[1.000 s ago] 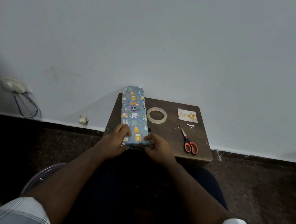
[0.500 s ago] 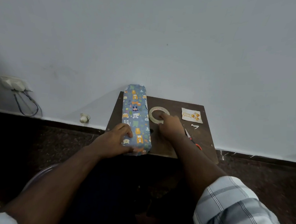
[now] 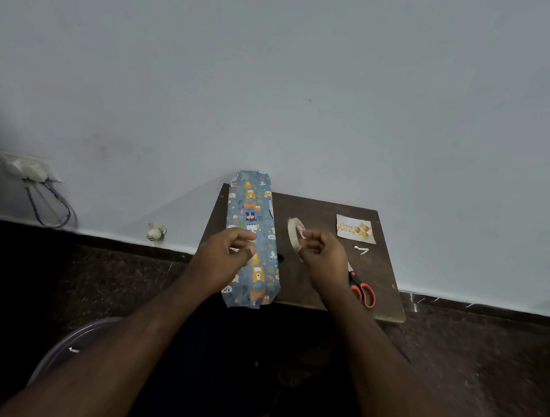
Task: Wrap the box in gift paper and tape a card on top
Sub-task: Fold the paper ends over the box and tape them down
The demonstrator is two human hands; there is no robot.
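Note:
The box wrapped in blue animal-print gift paper (image 3: 251, 206) lies lengthwise along the left side of the small brown table (image 3: 325, 208), its near end hanging over the front edge. My left hand (image 3: 224, 260) hovers over the box's middle with its fingertips pinched together; I cannot see anything between them. My right hand (image 3: 323, 260) holds the tape roll (image 3: 293, 234) tilted up on edge just right of the box. The "Happy Birthday" card (image 3: 356, 229) lies flat at the table's back right.
Orange-handled scissors (image 3: 364, 291) lie near the front right, partly behind my right wrist. A small white scrap (image 3: 362, 251) sits below the card. The table stands against a white wall; a socket with cables (image 3: 26, 168) is far left. A round translucent rim (image 3: 62, 349) shows at lower left.
My right hand left the box's near end, reached to the tape roll and lifted it on edge. My left hand released the box's end and rose above its middle, fingers pinched.

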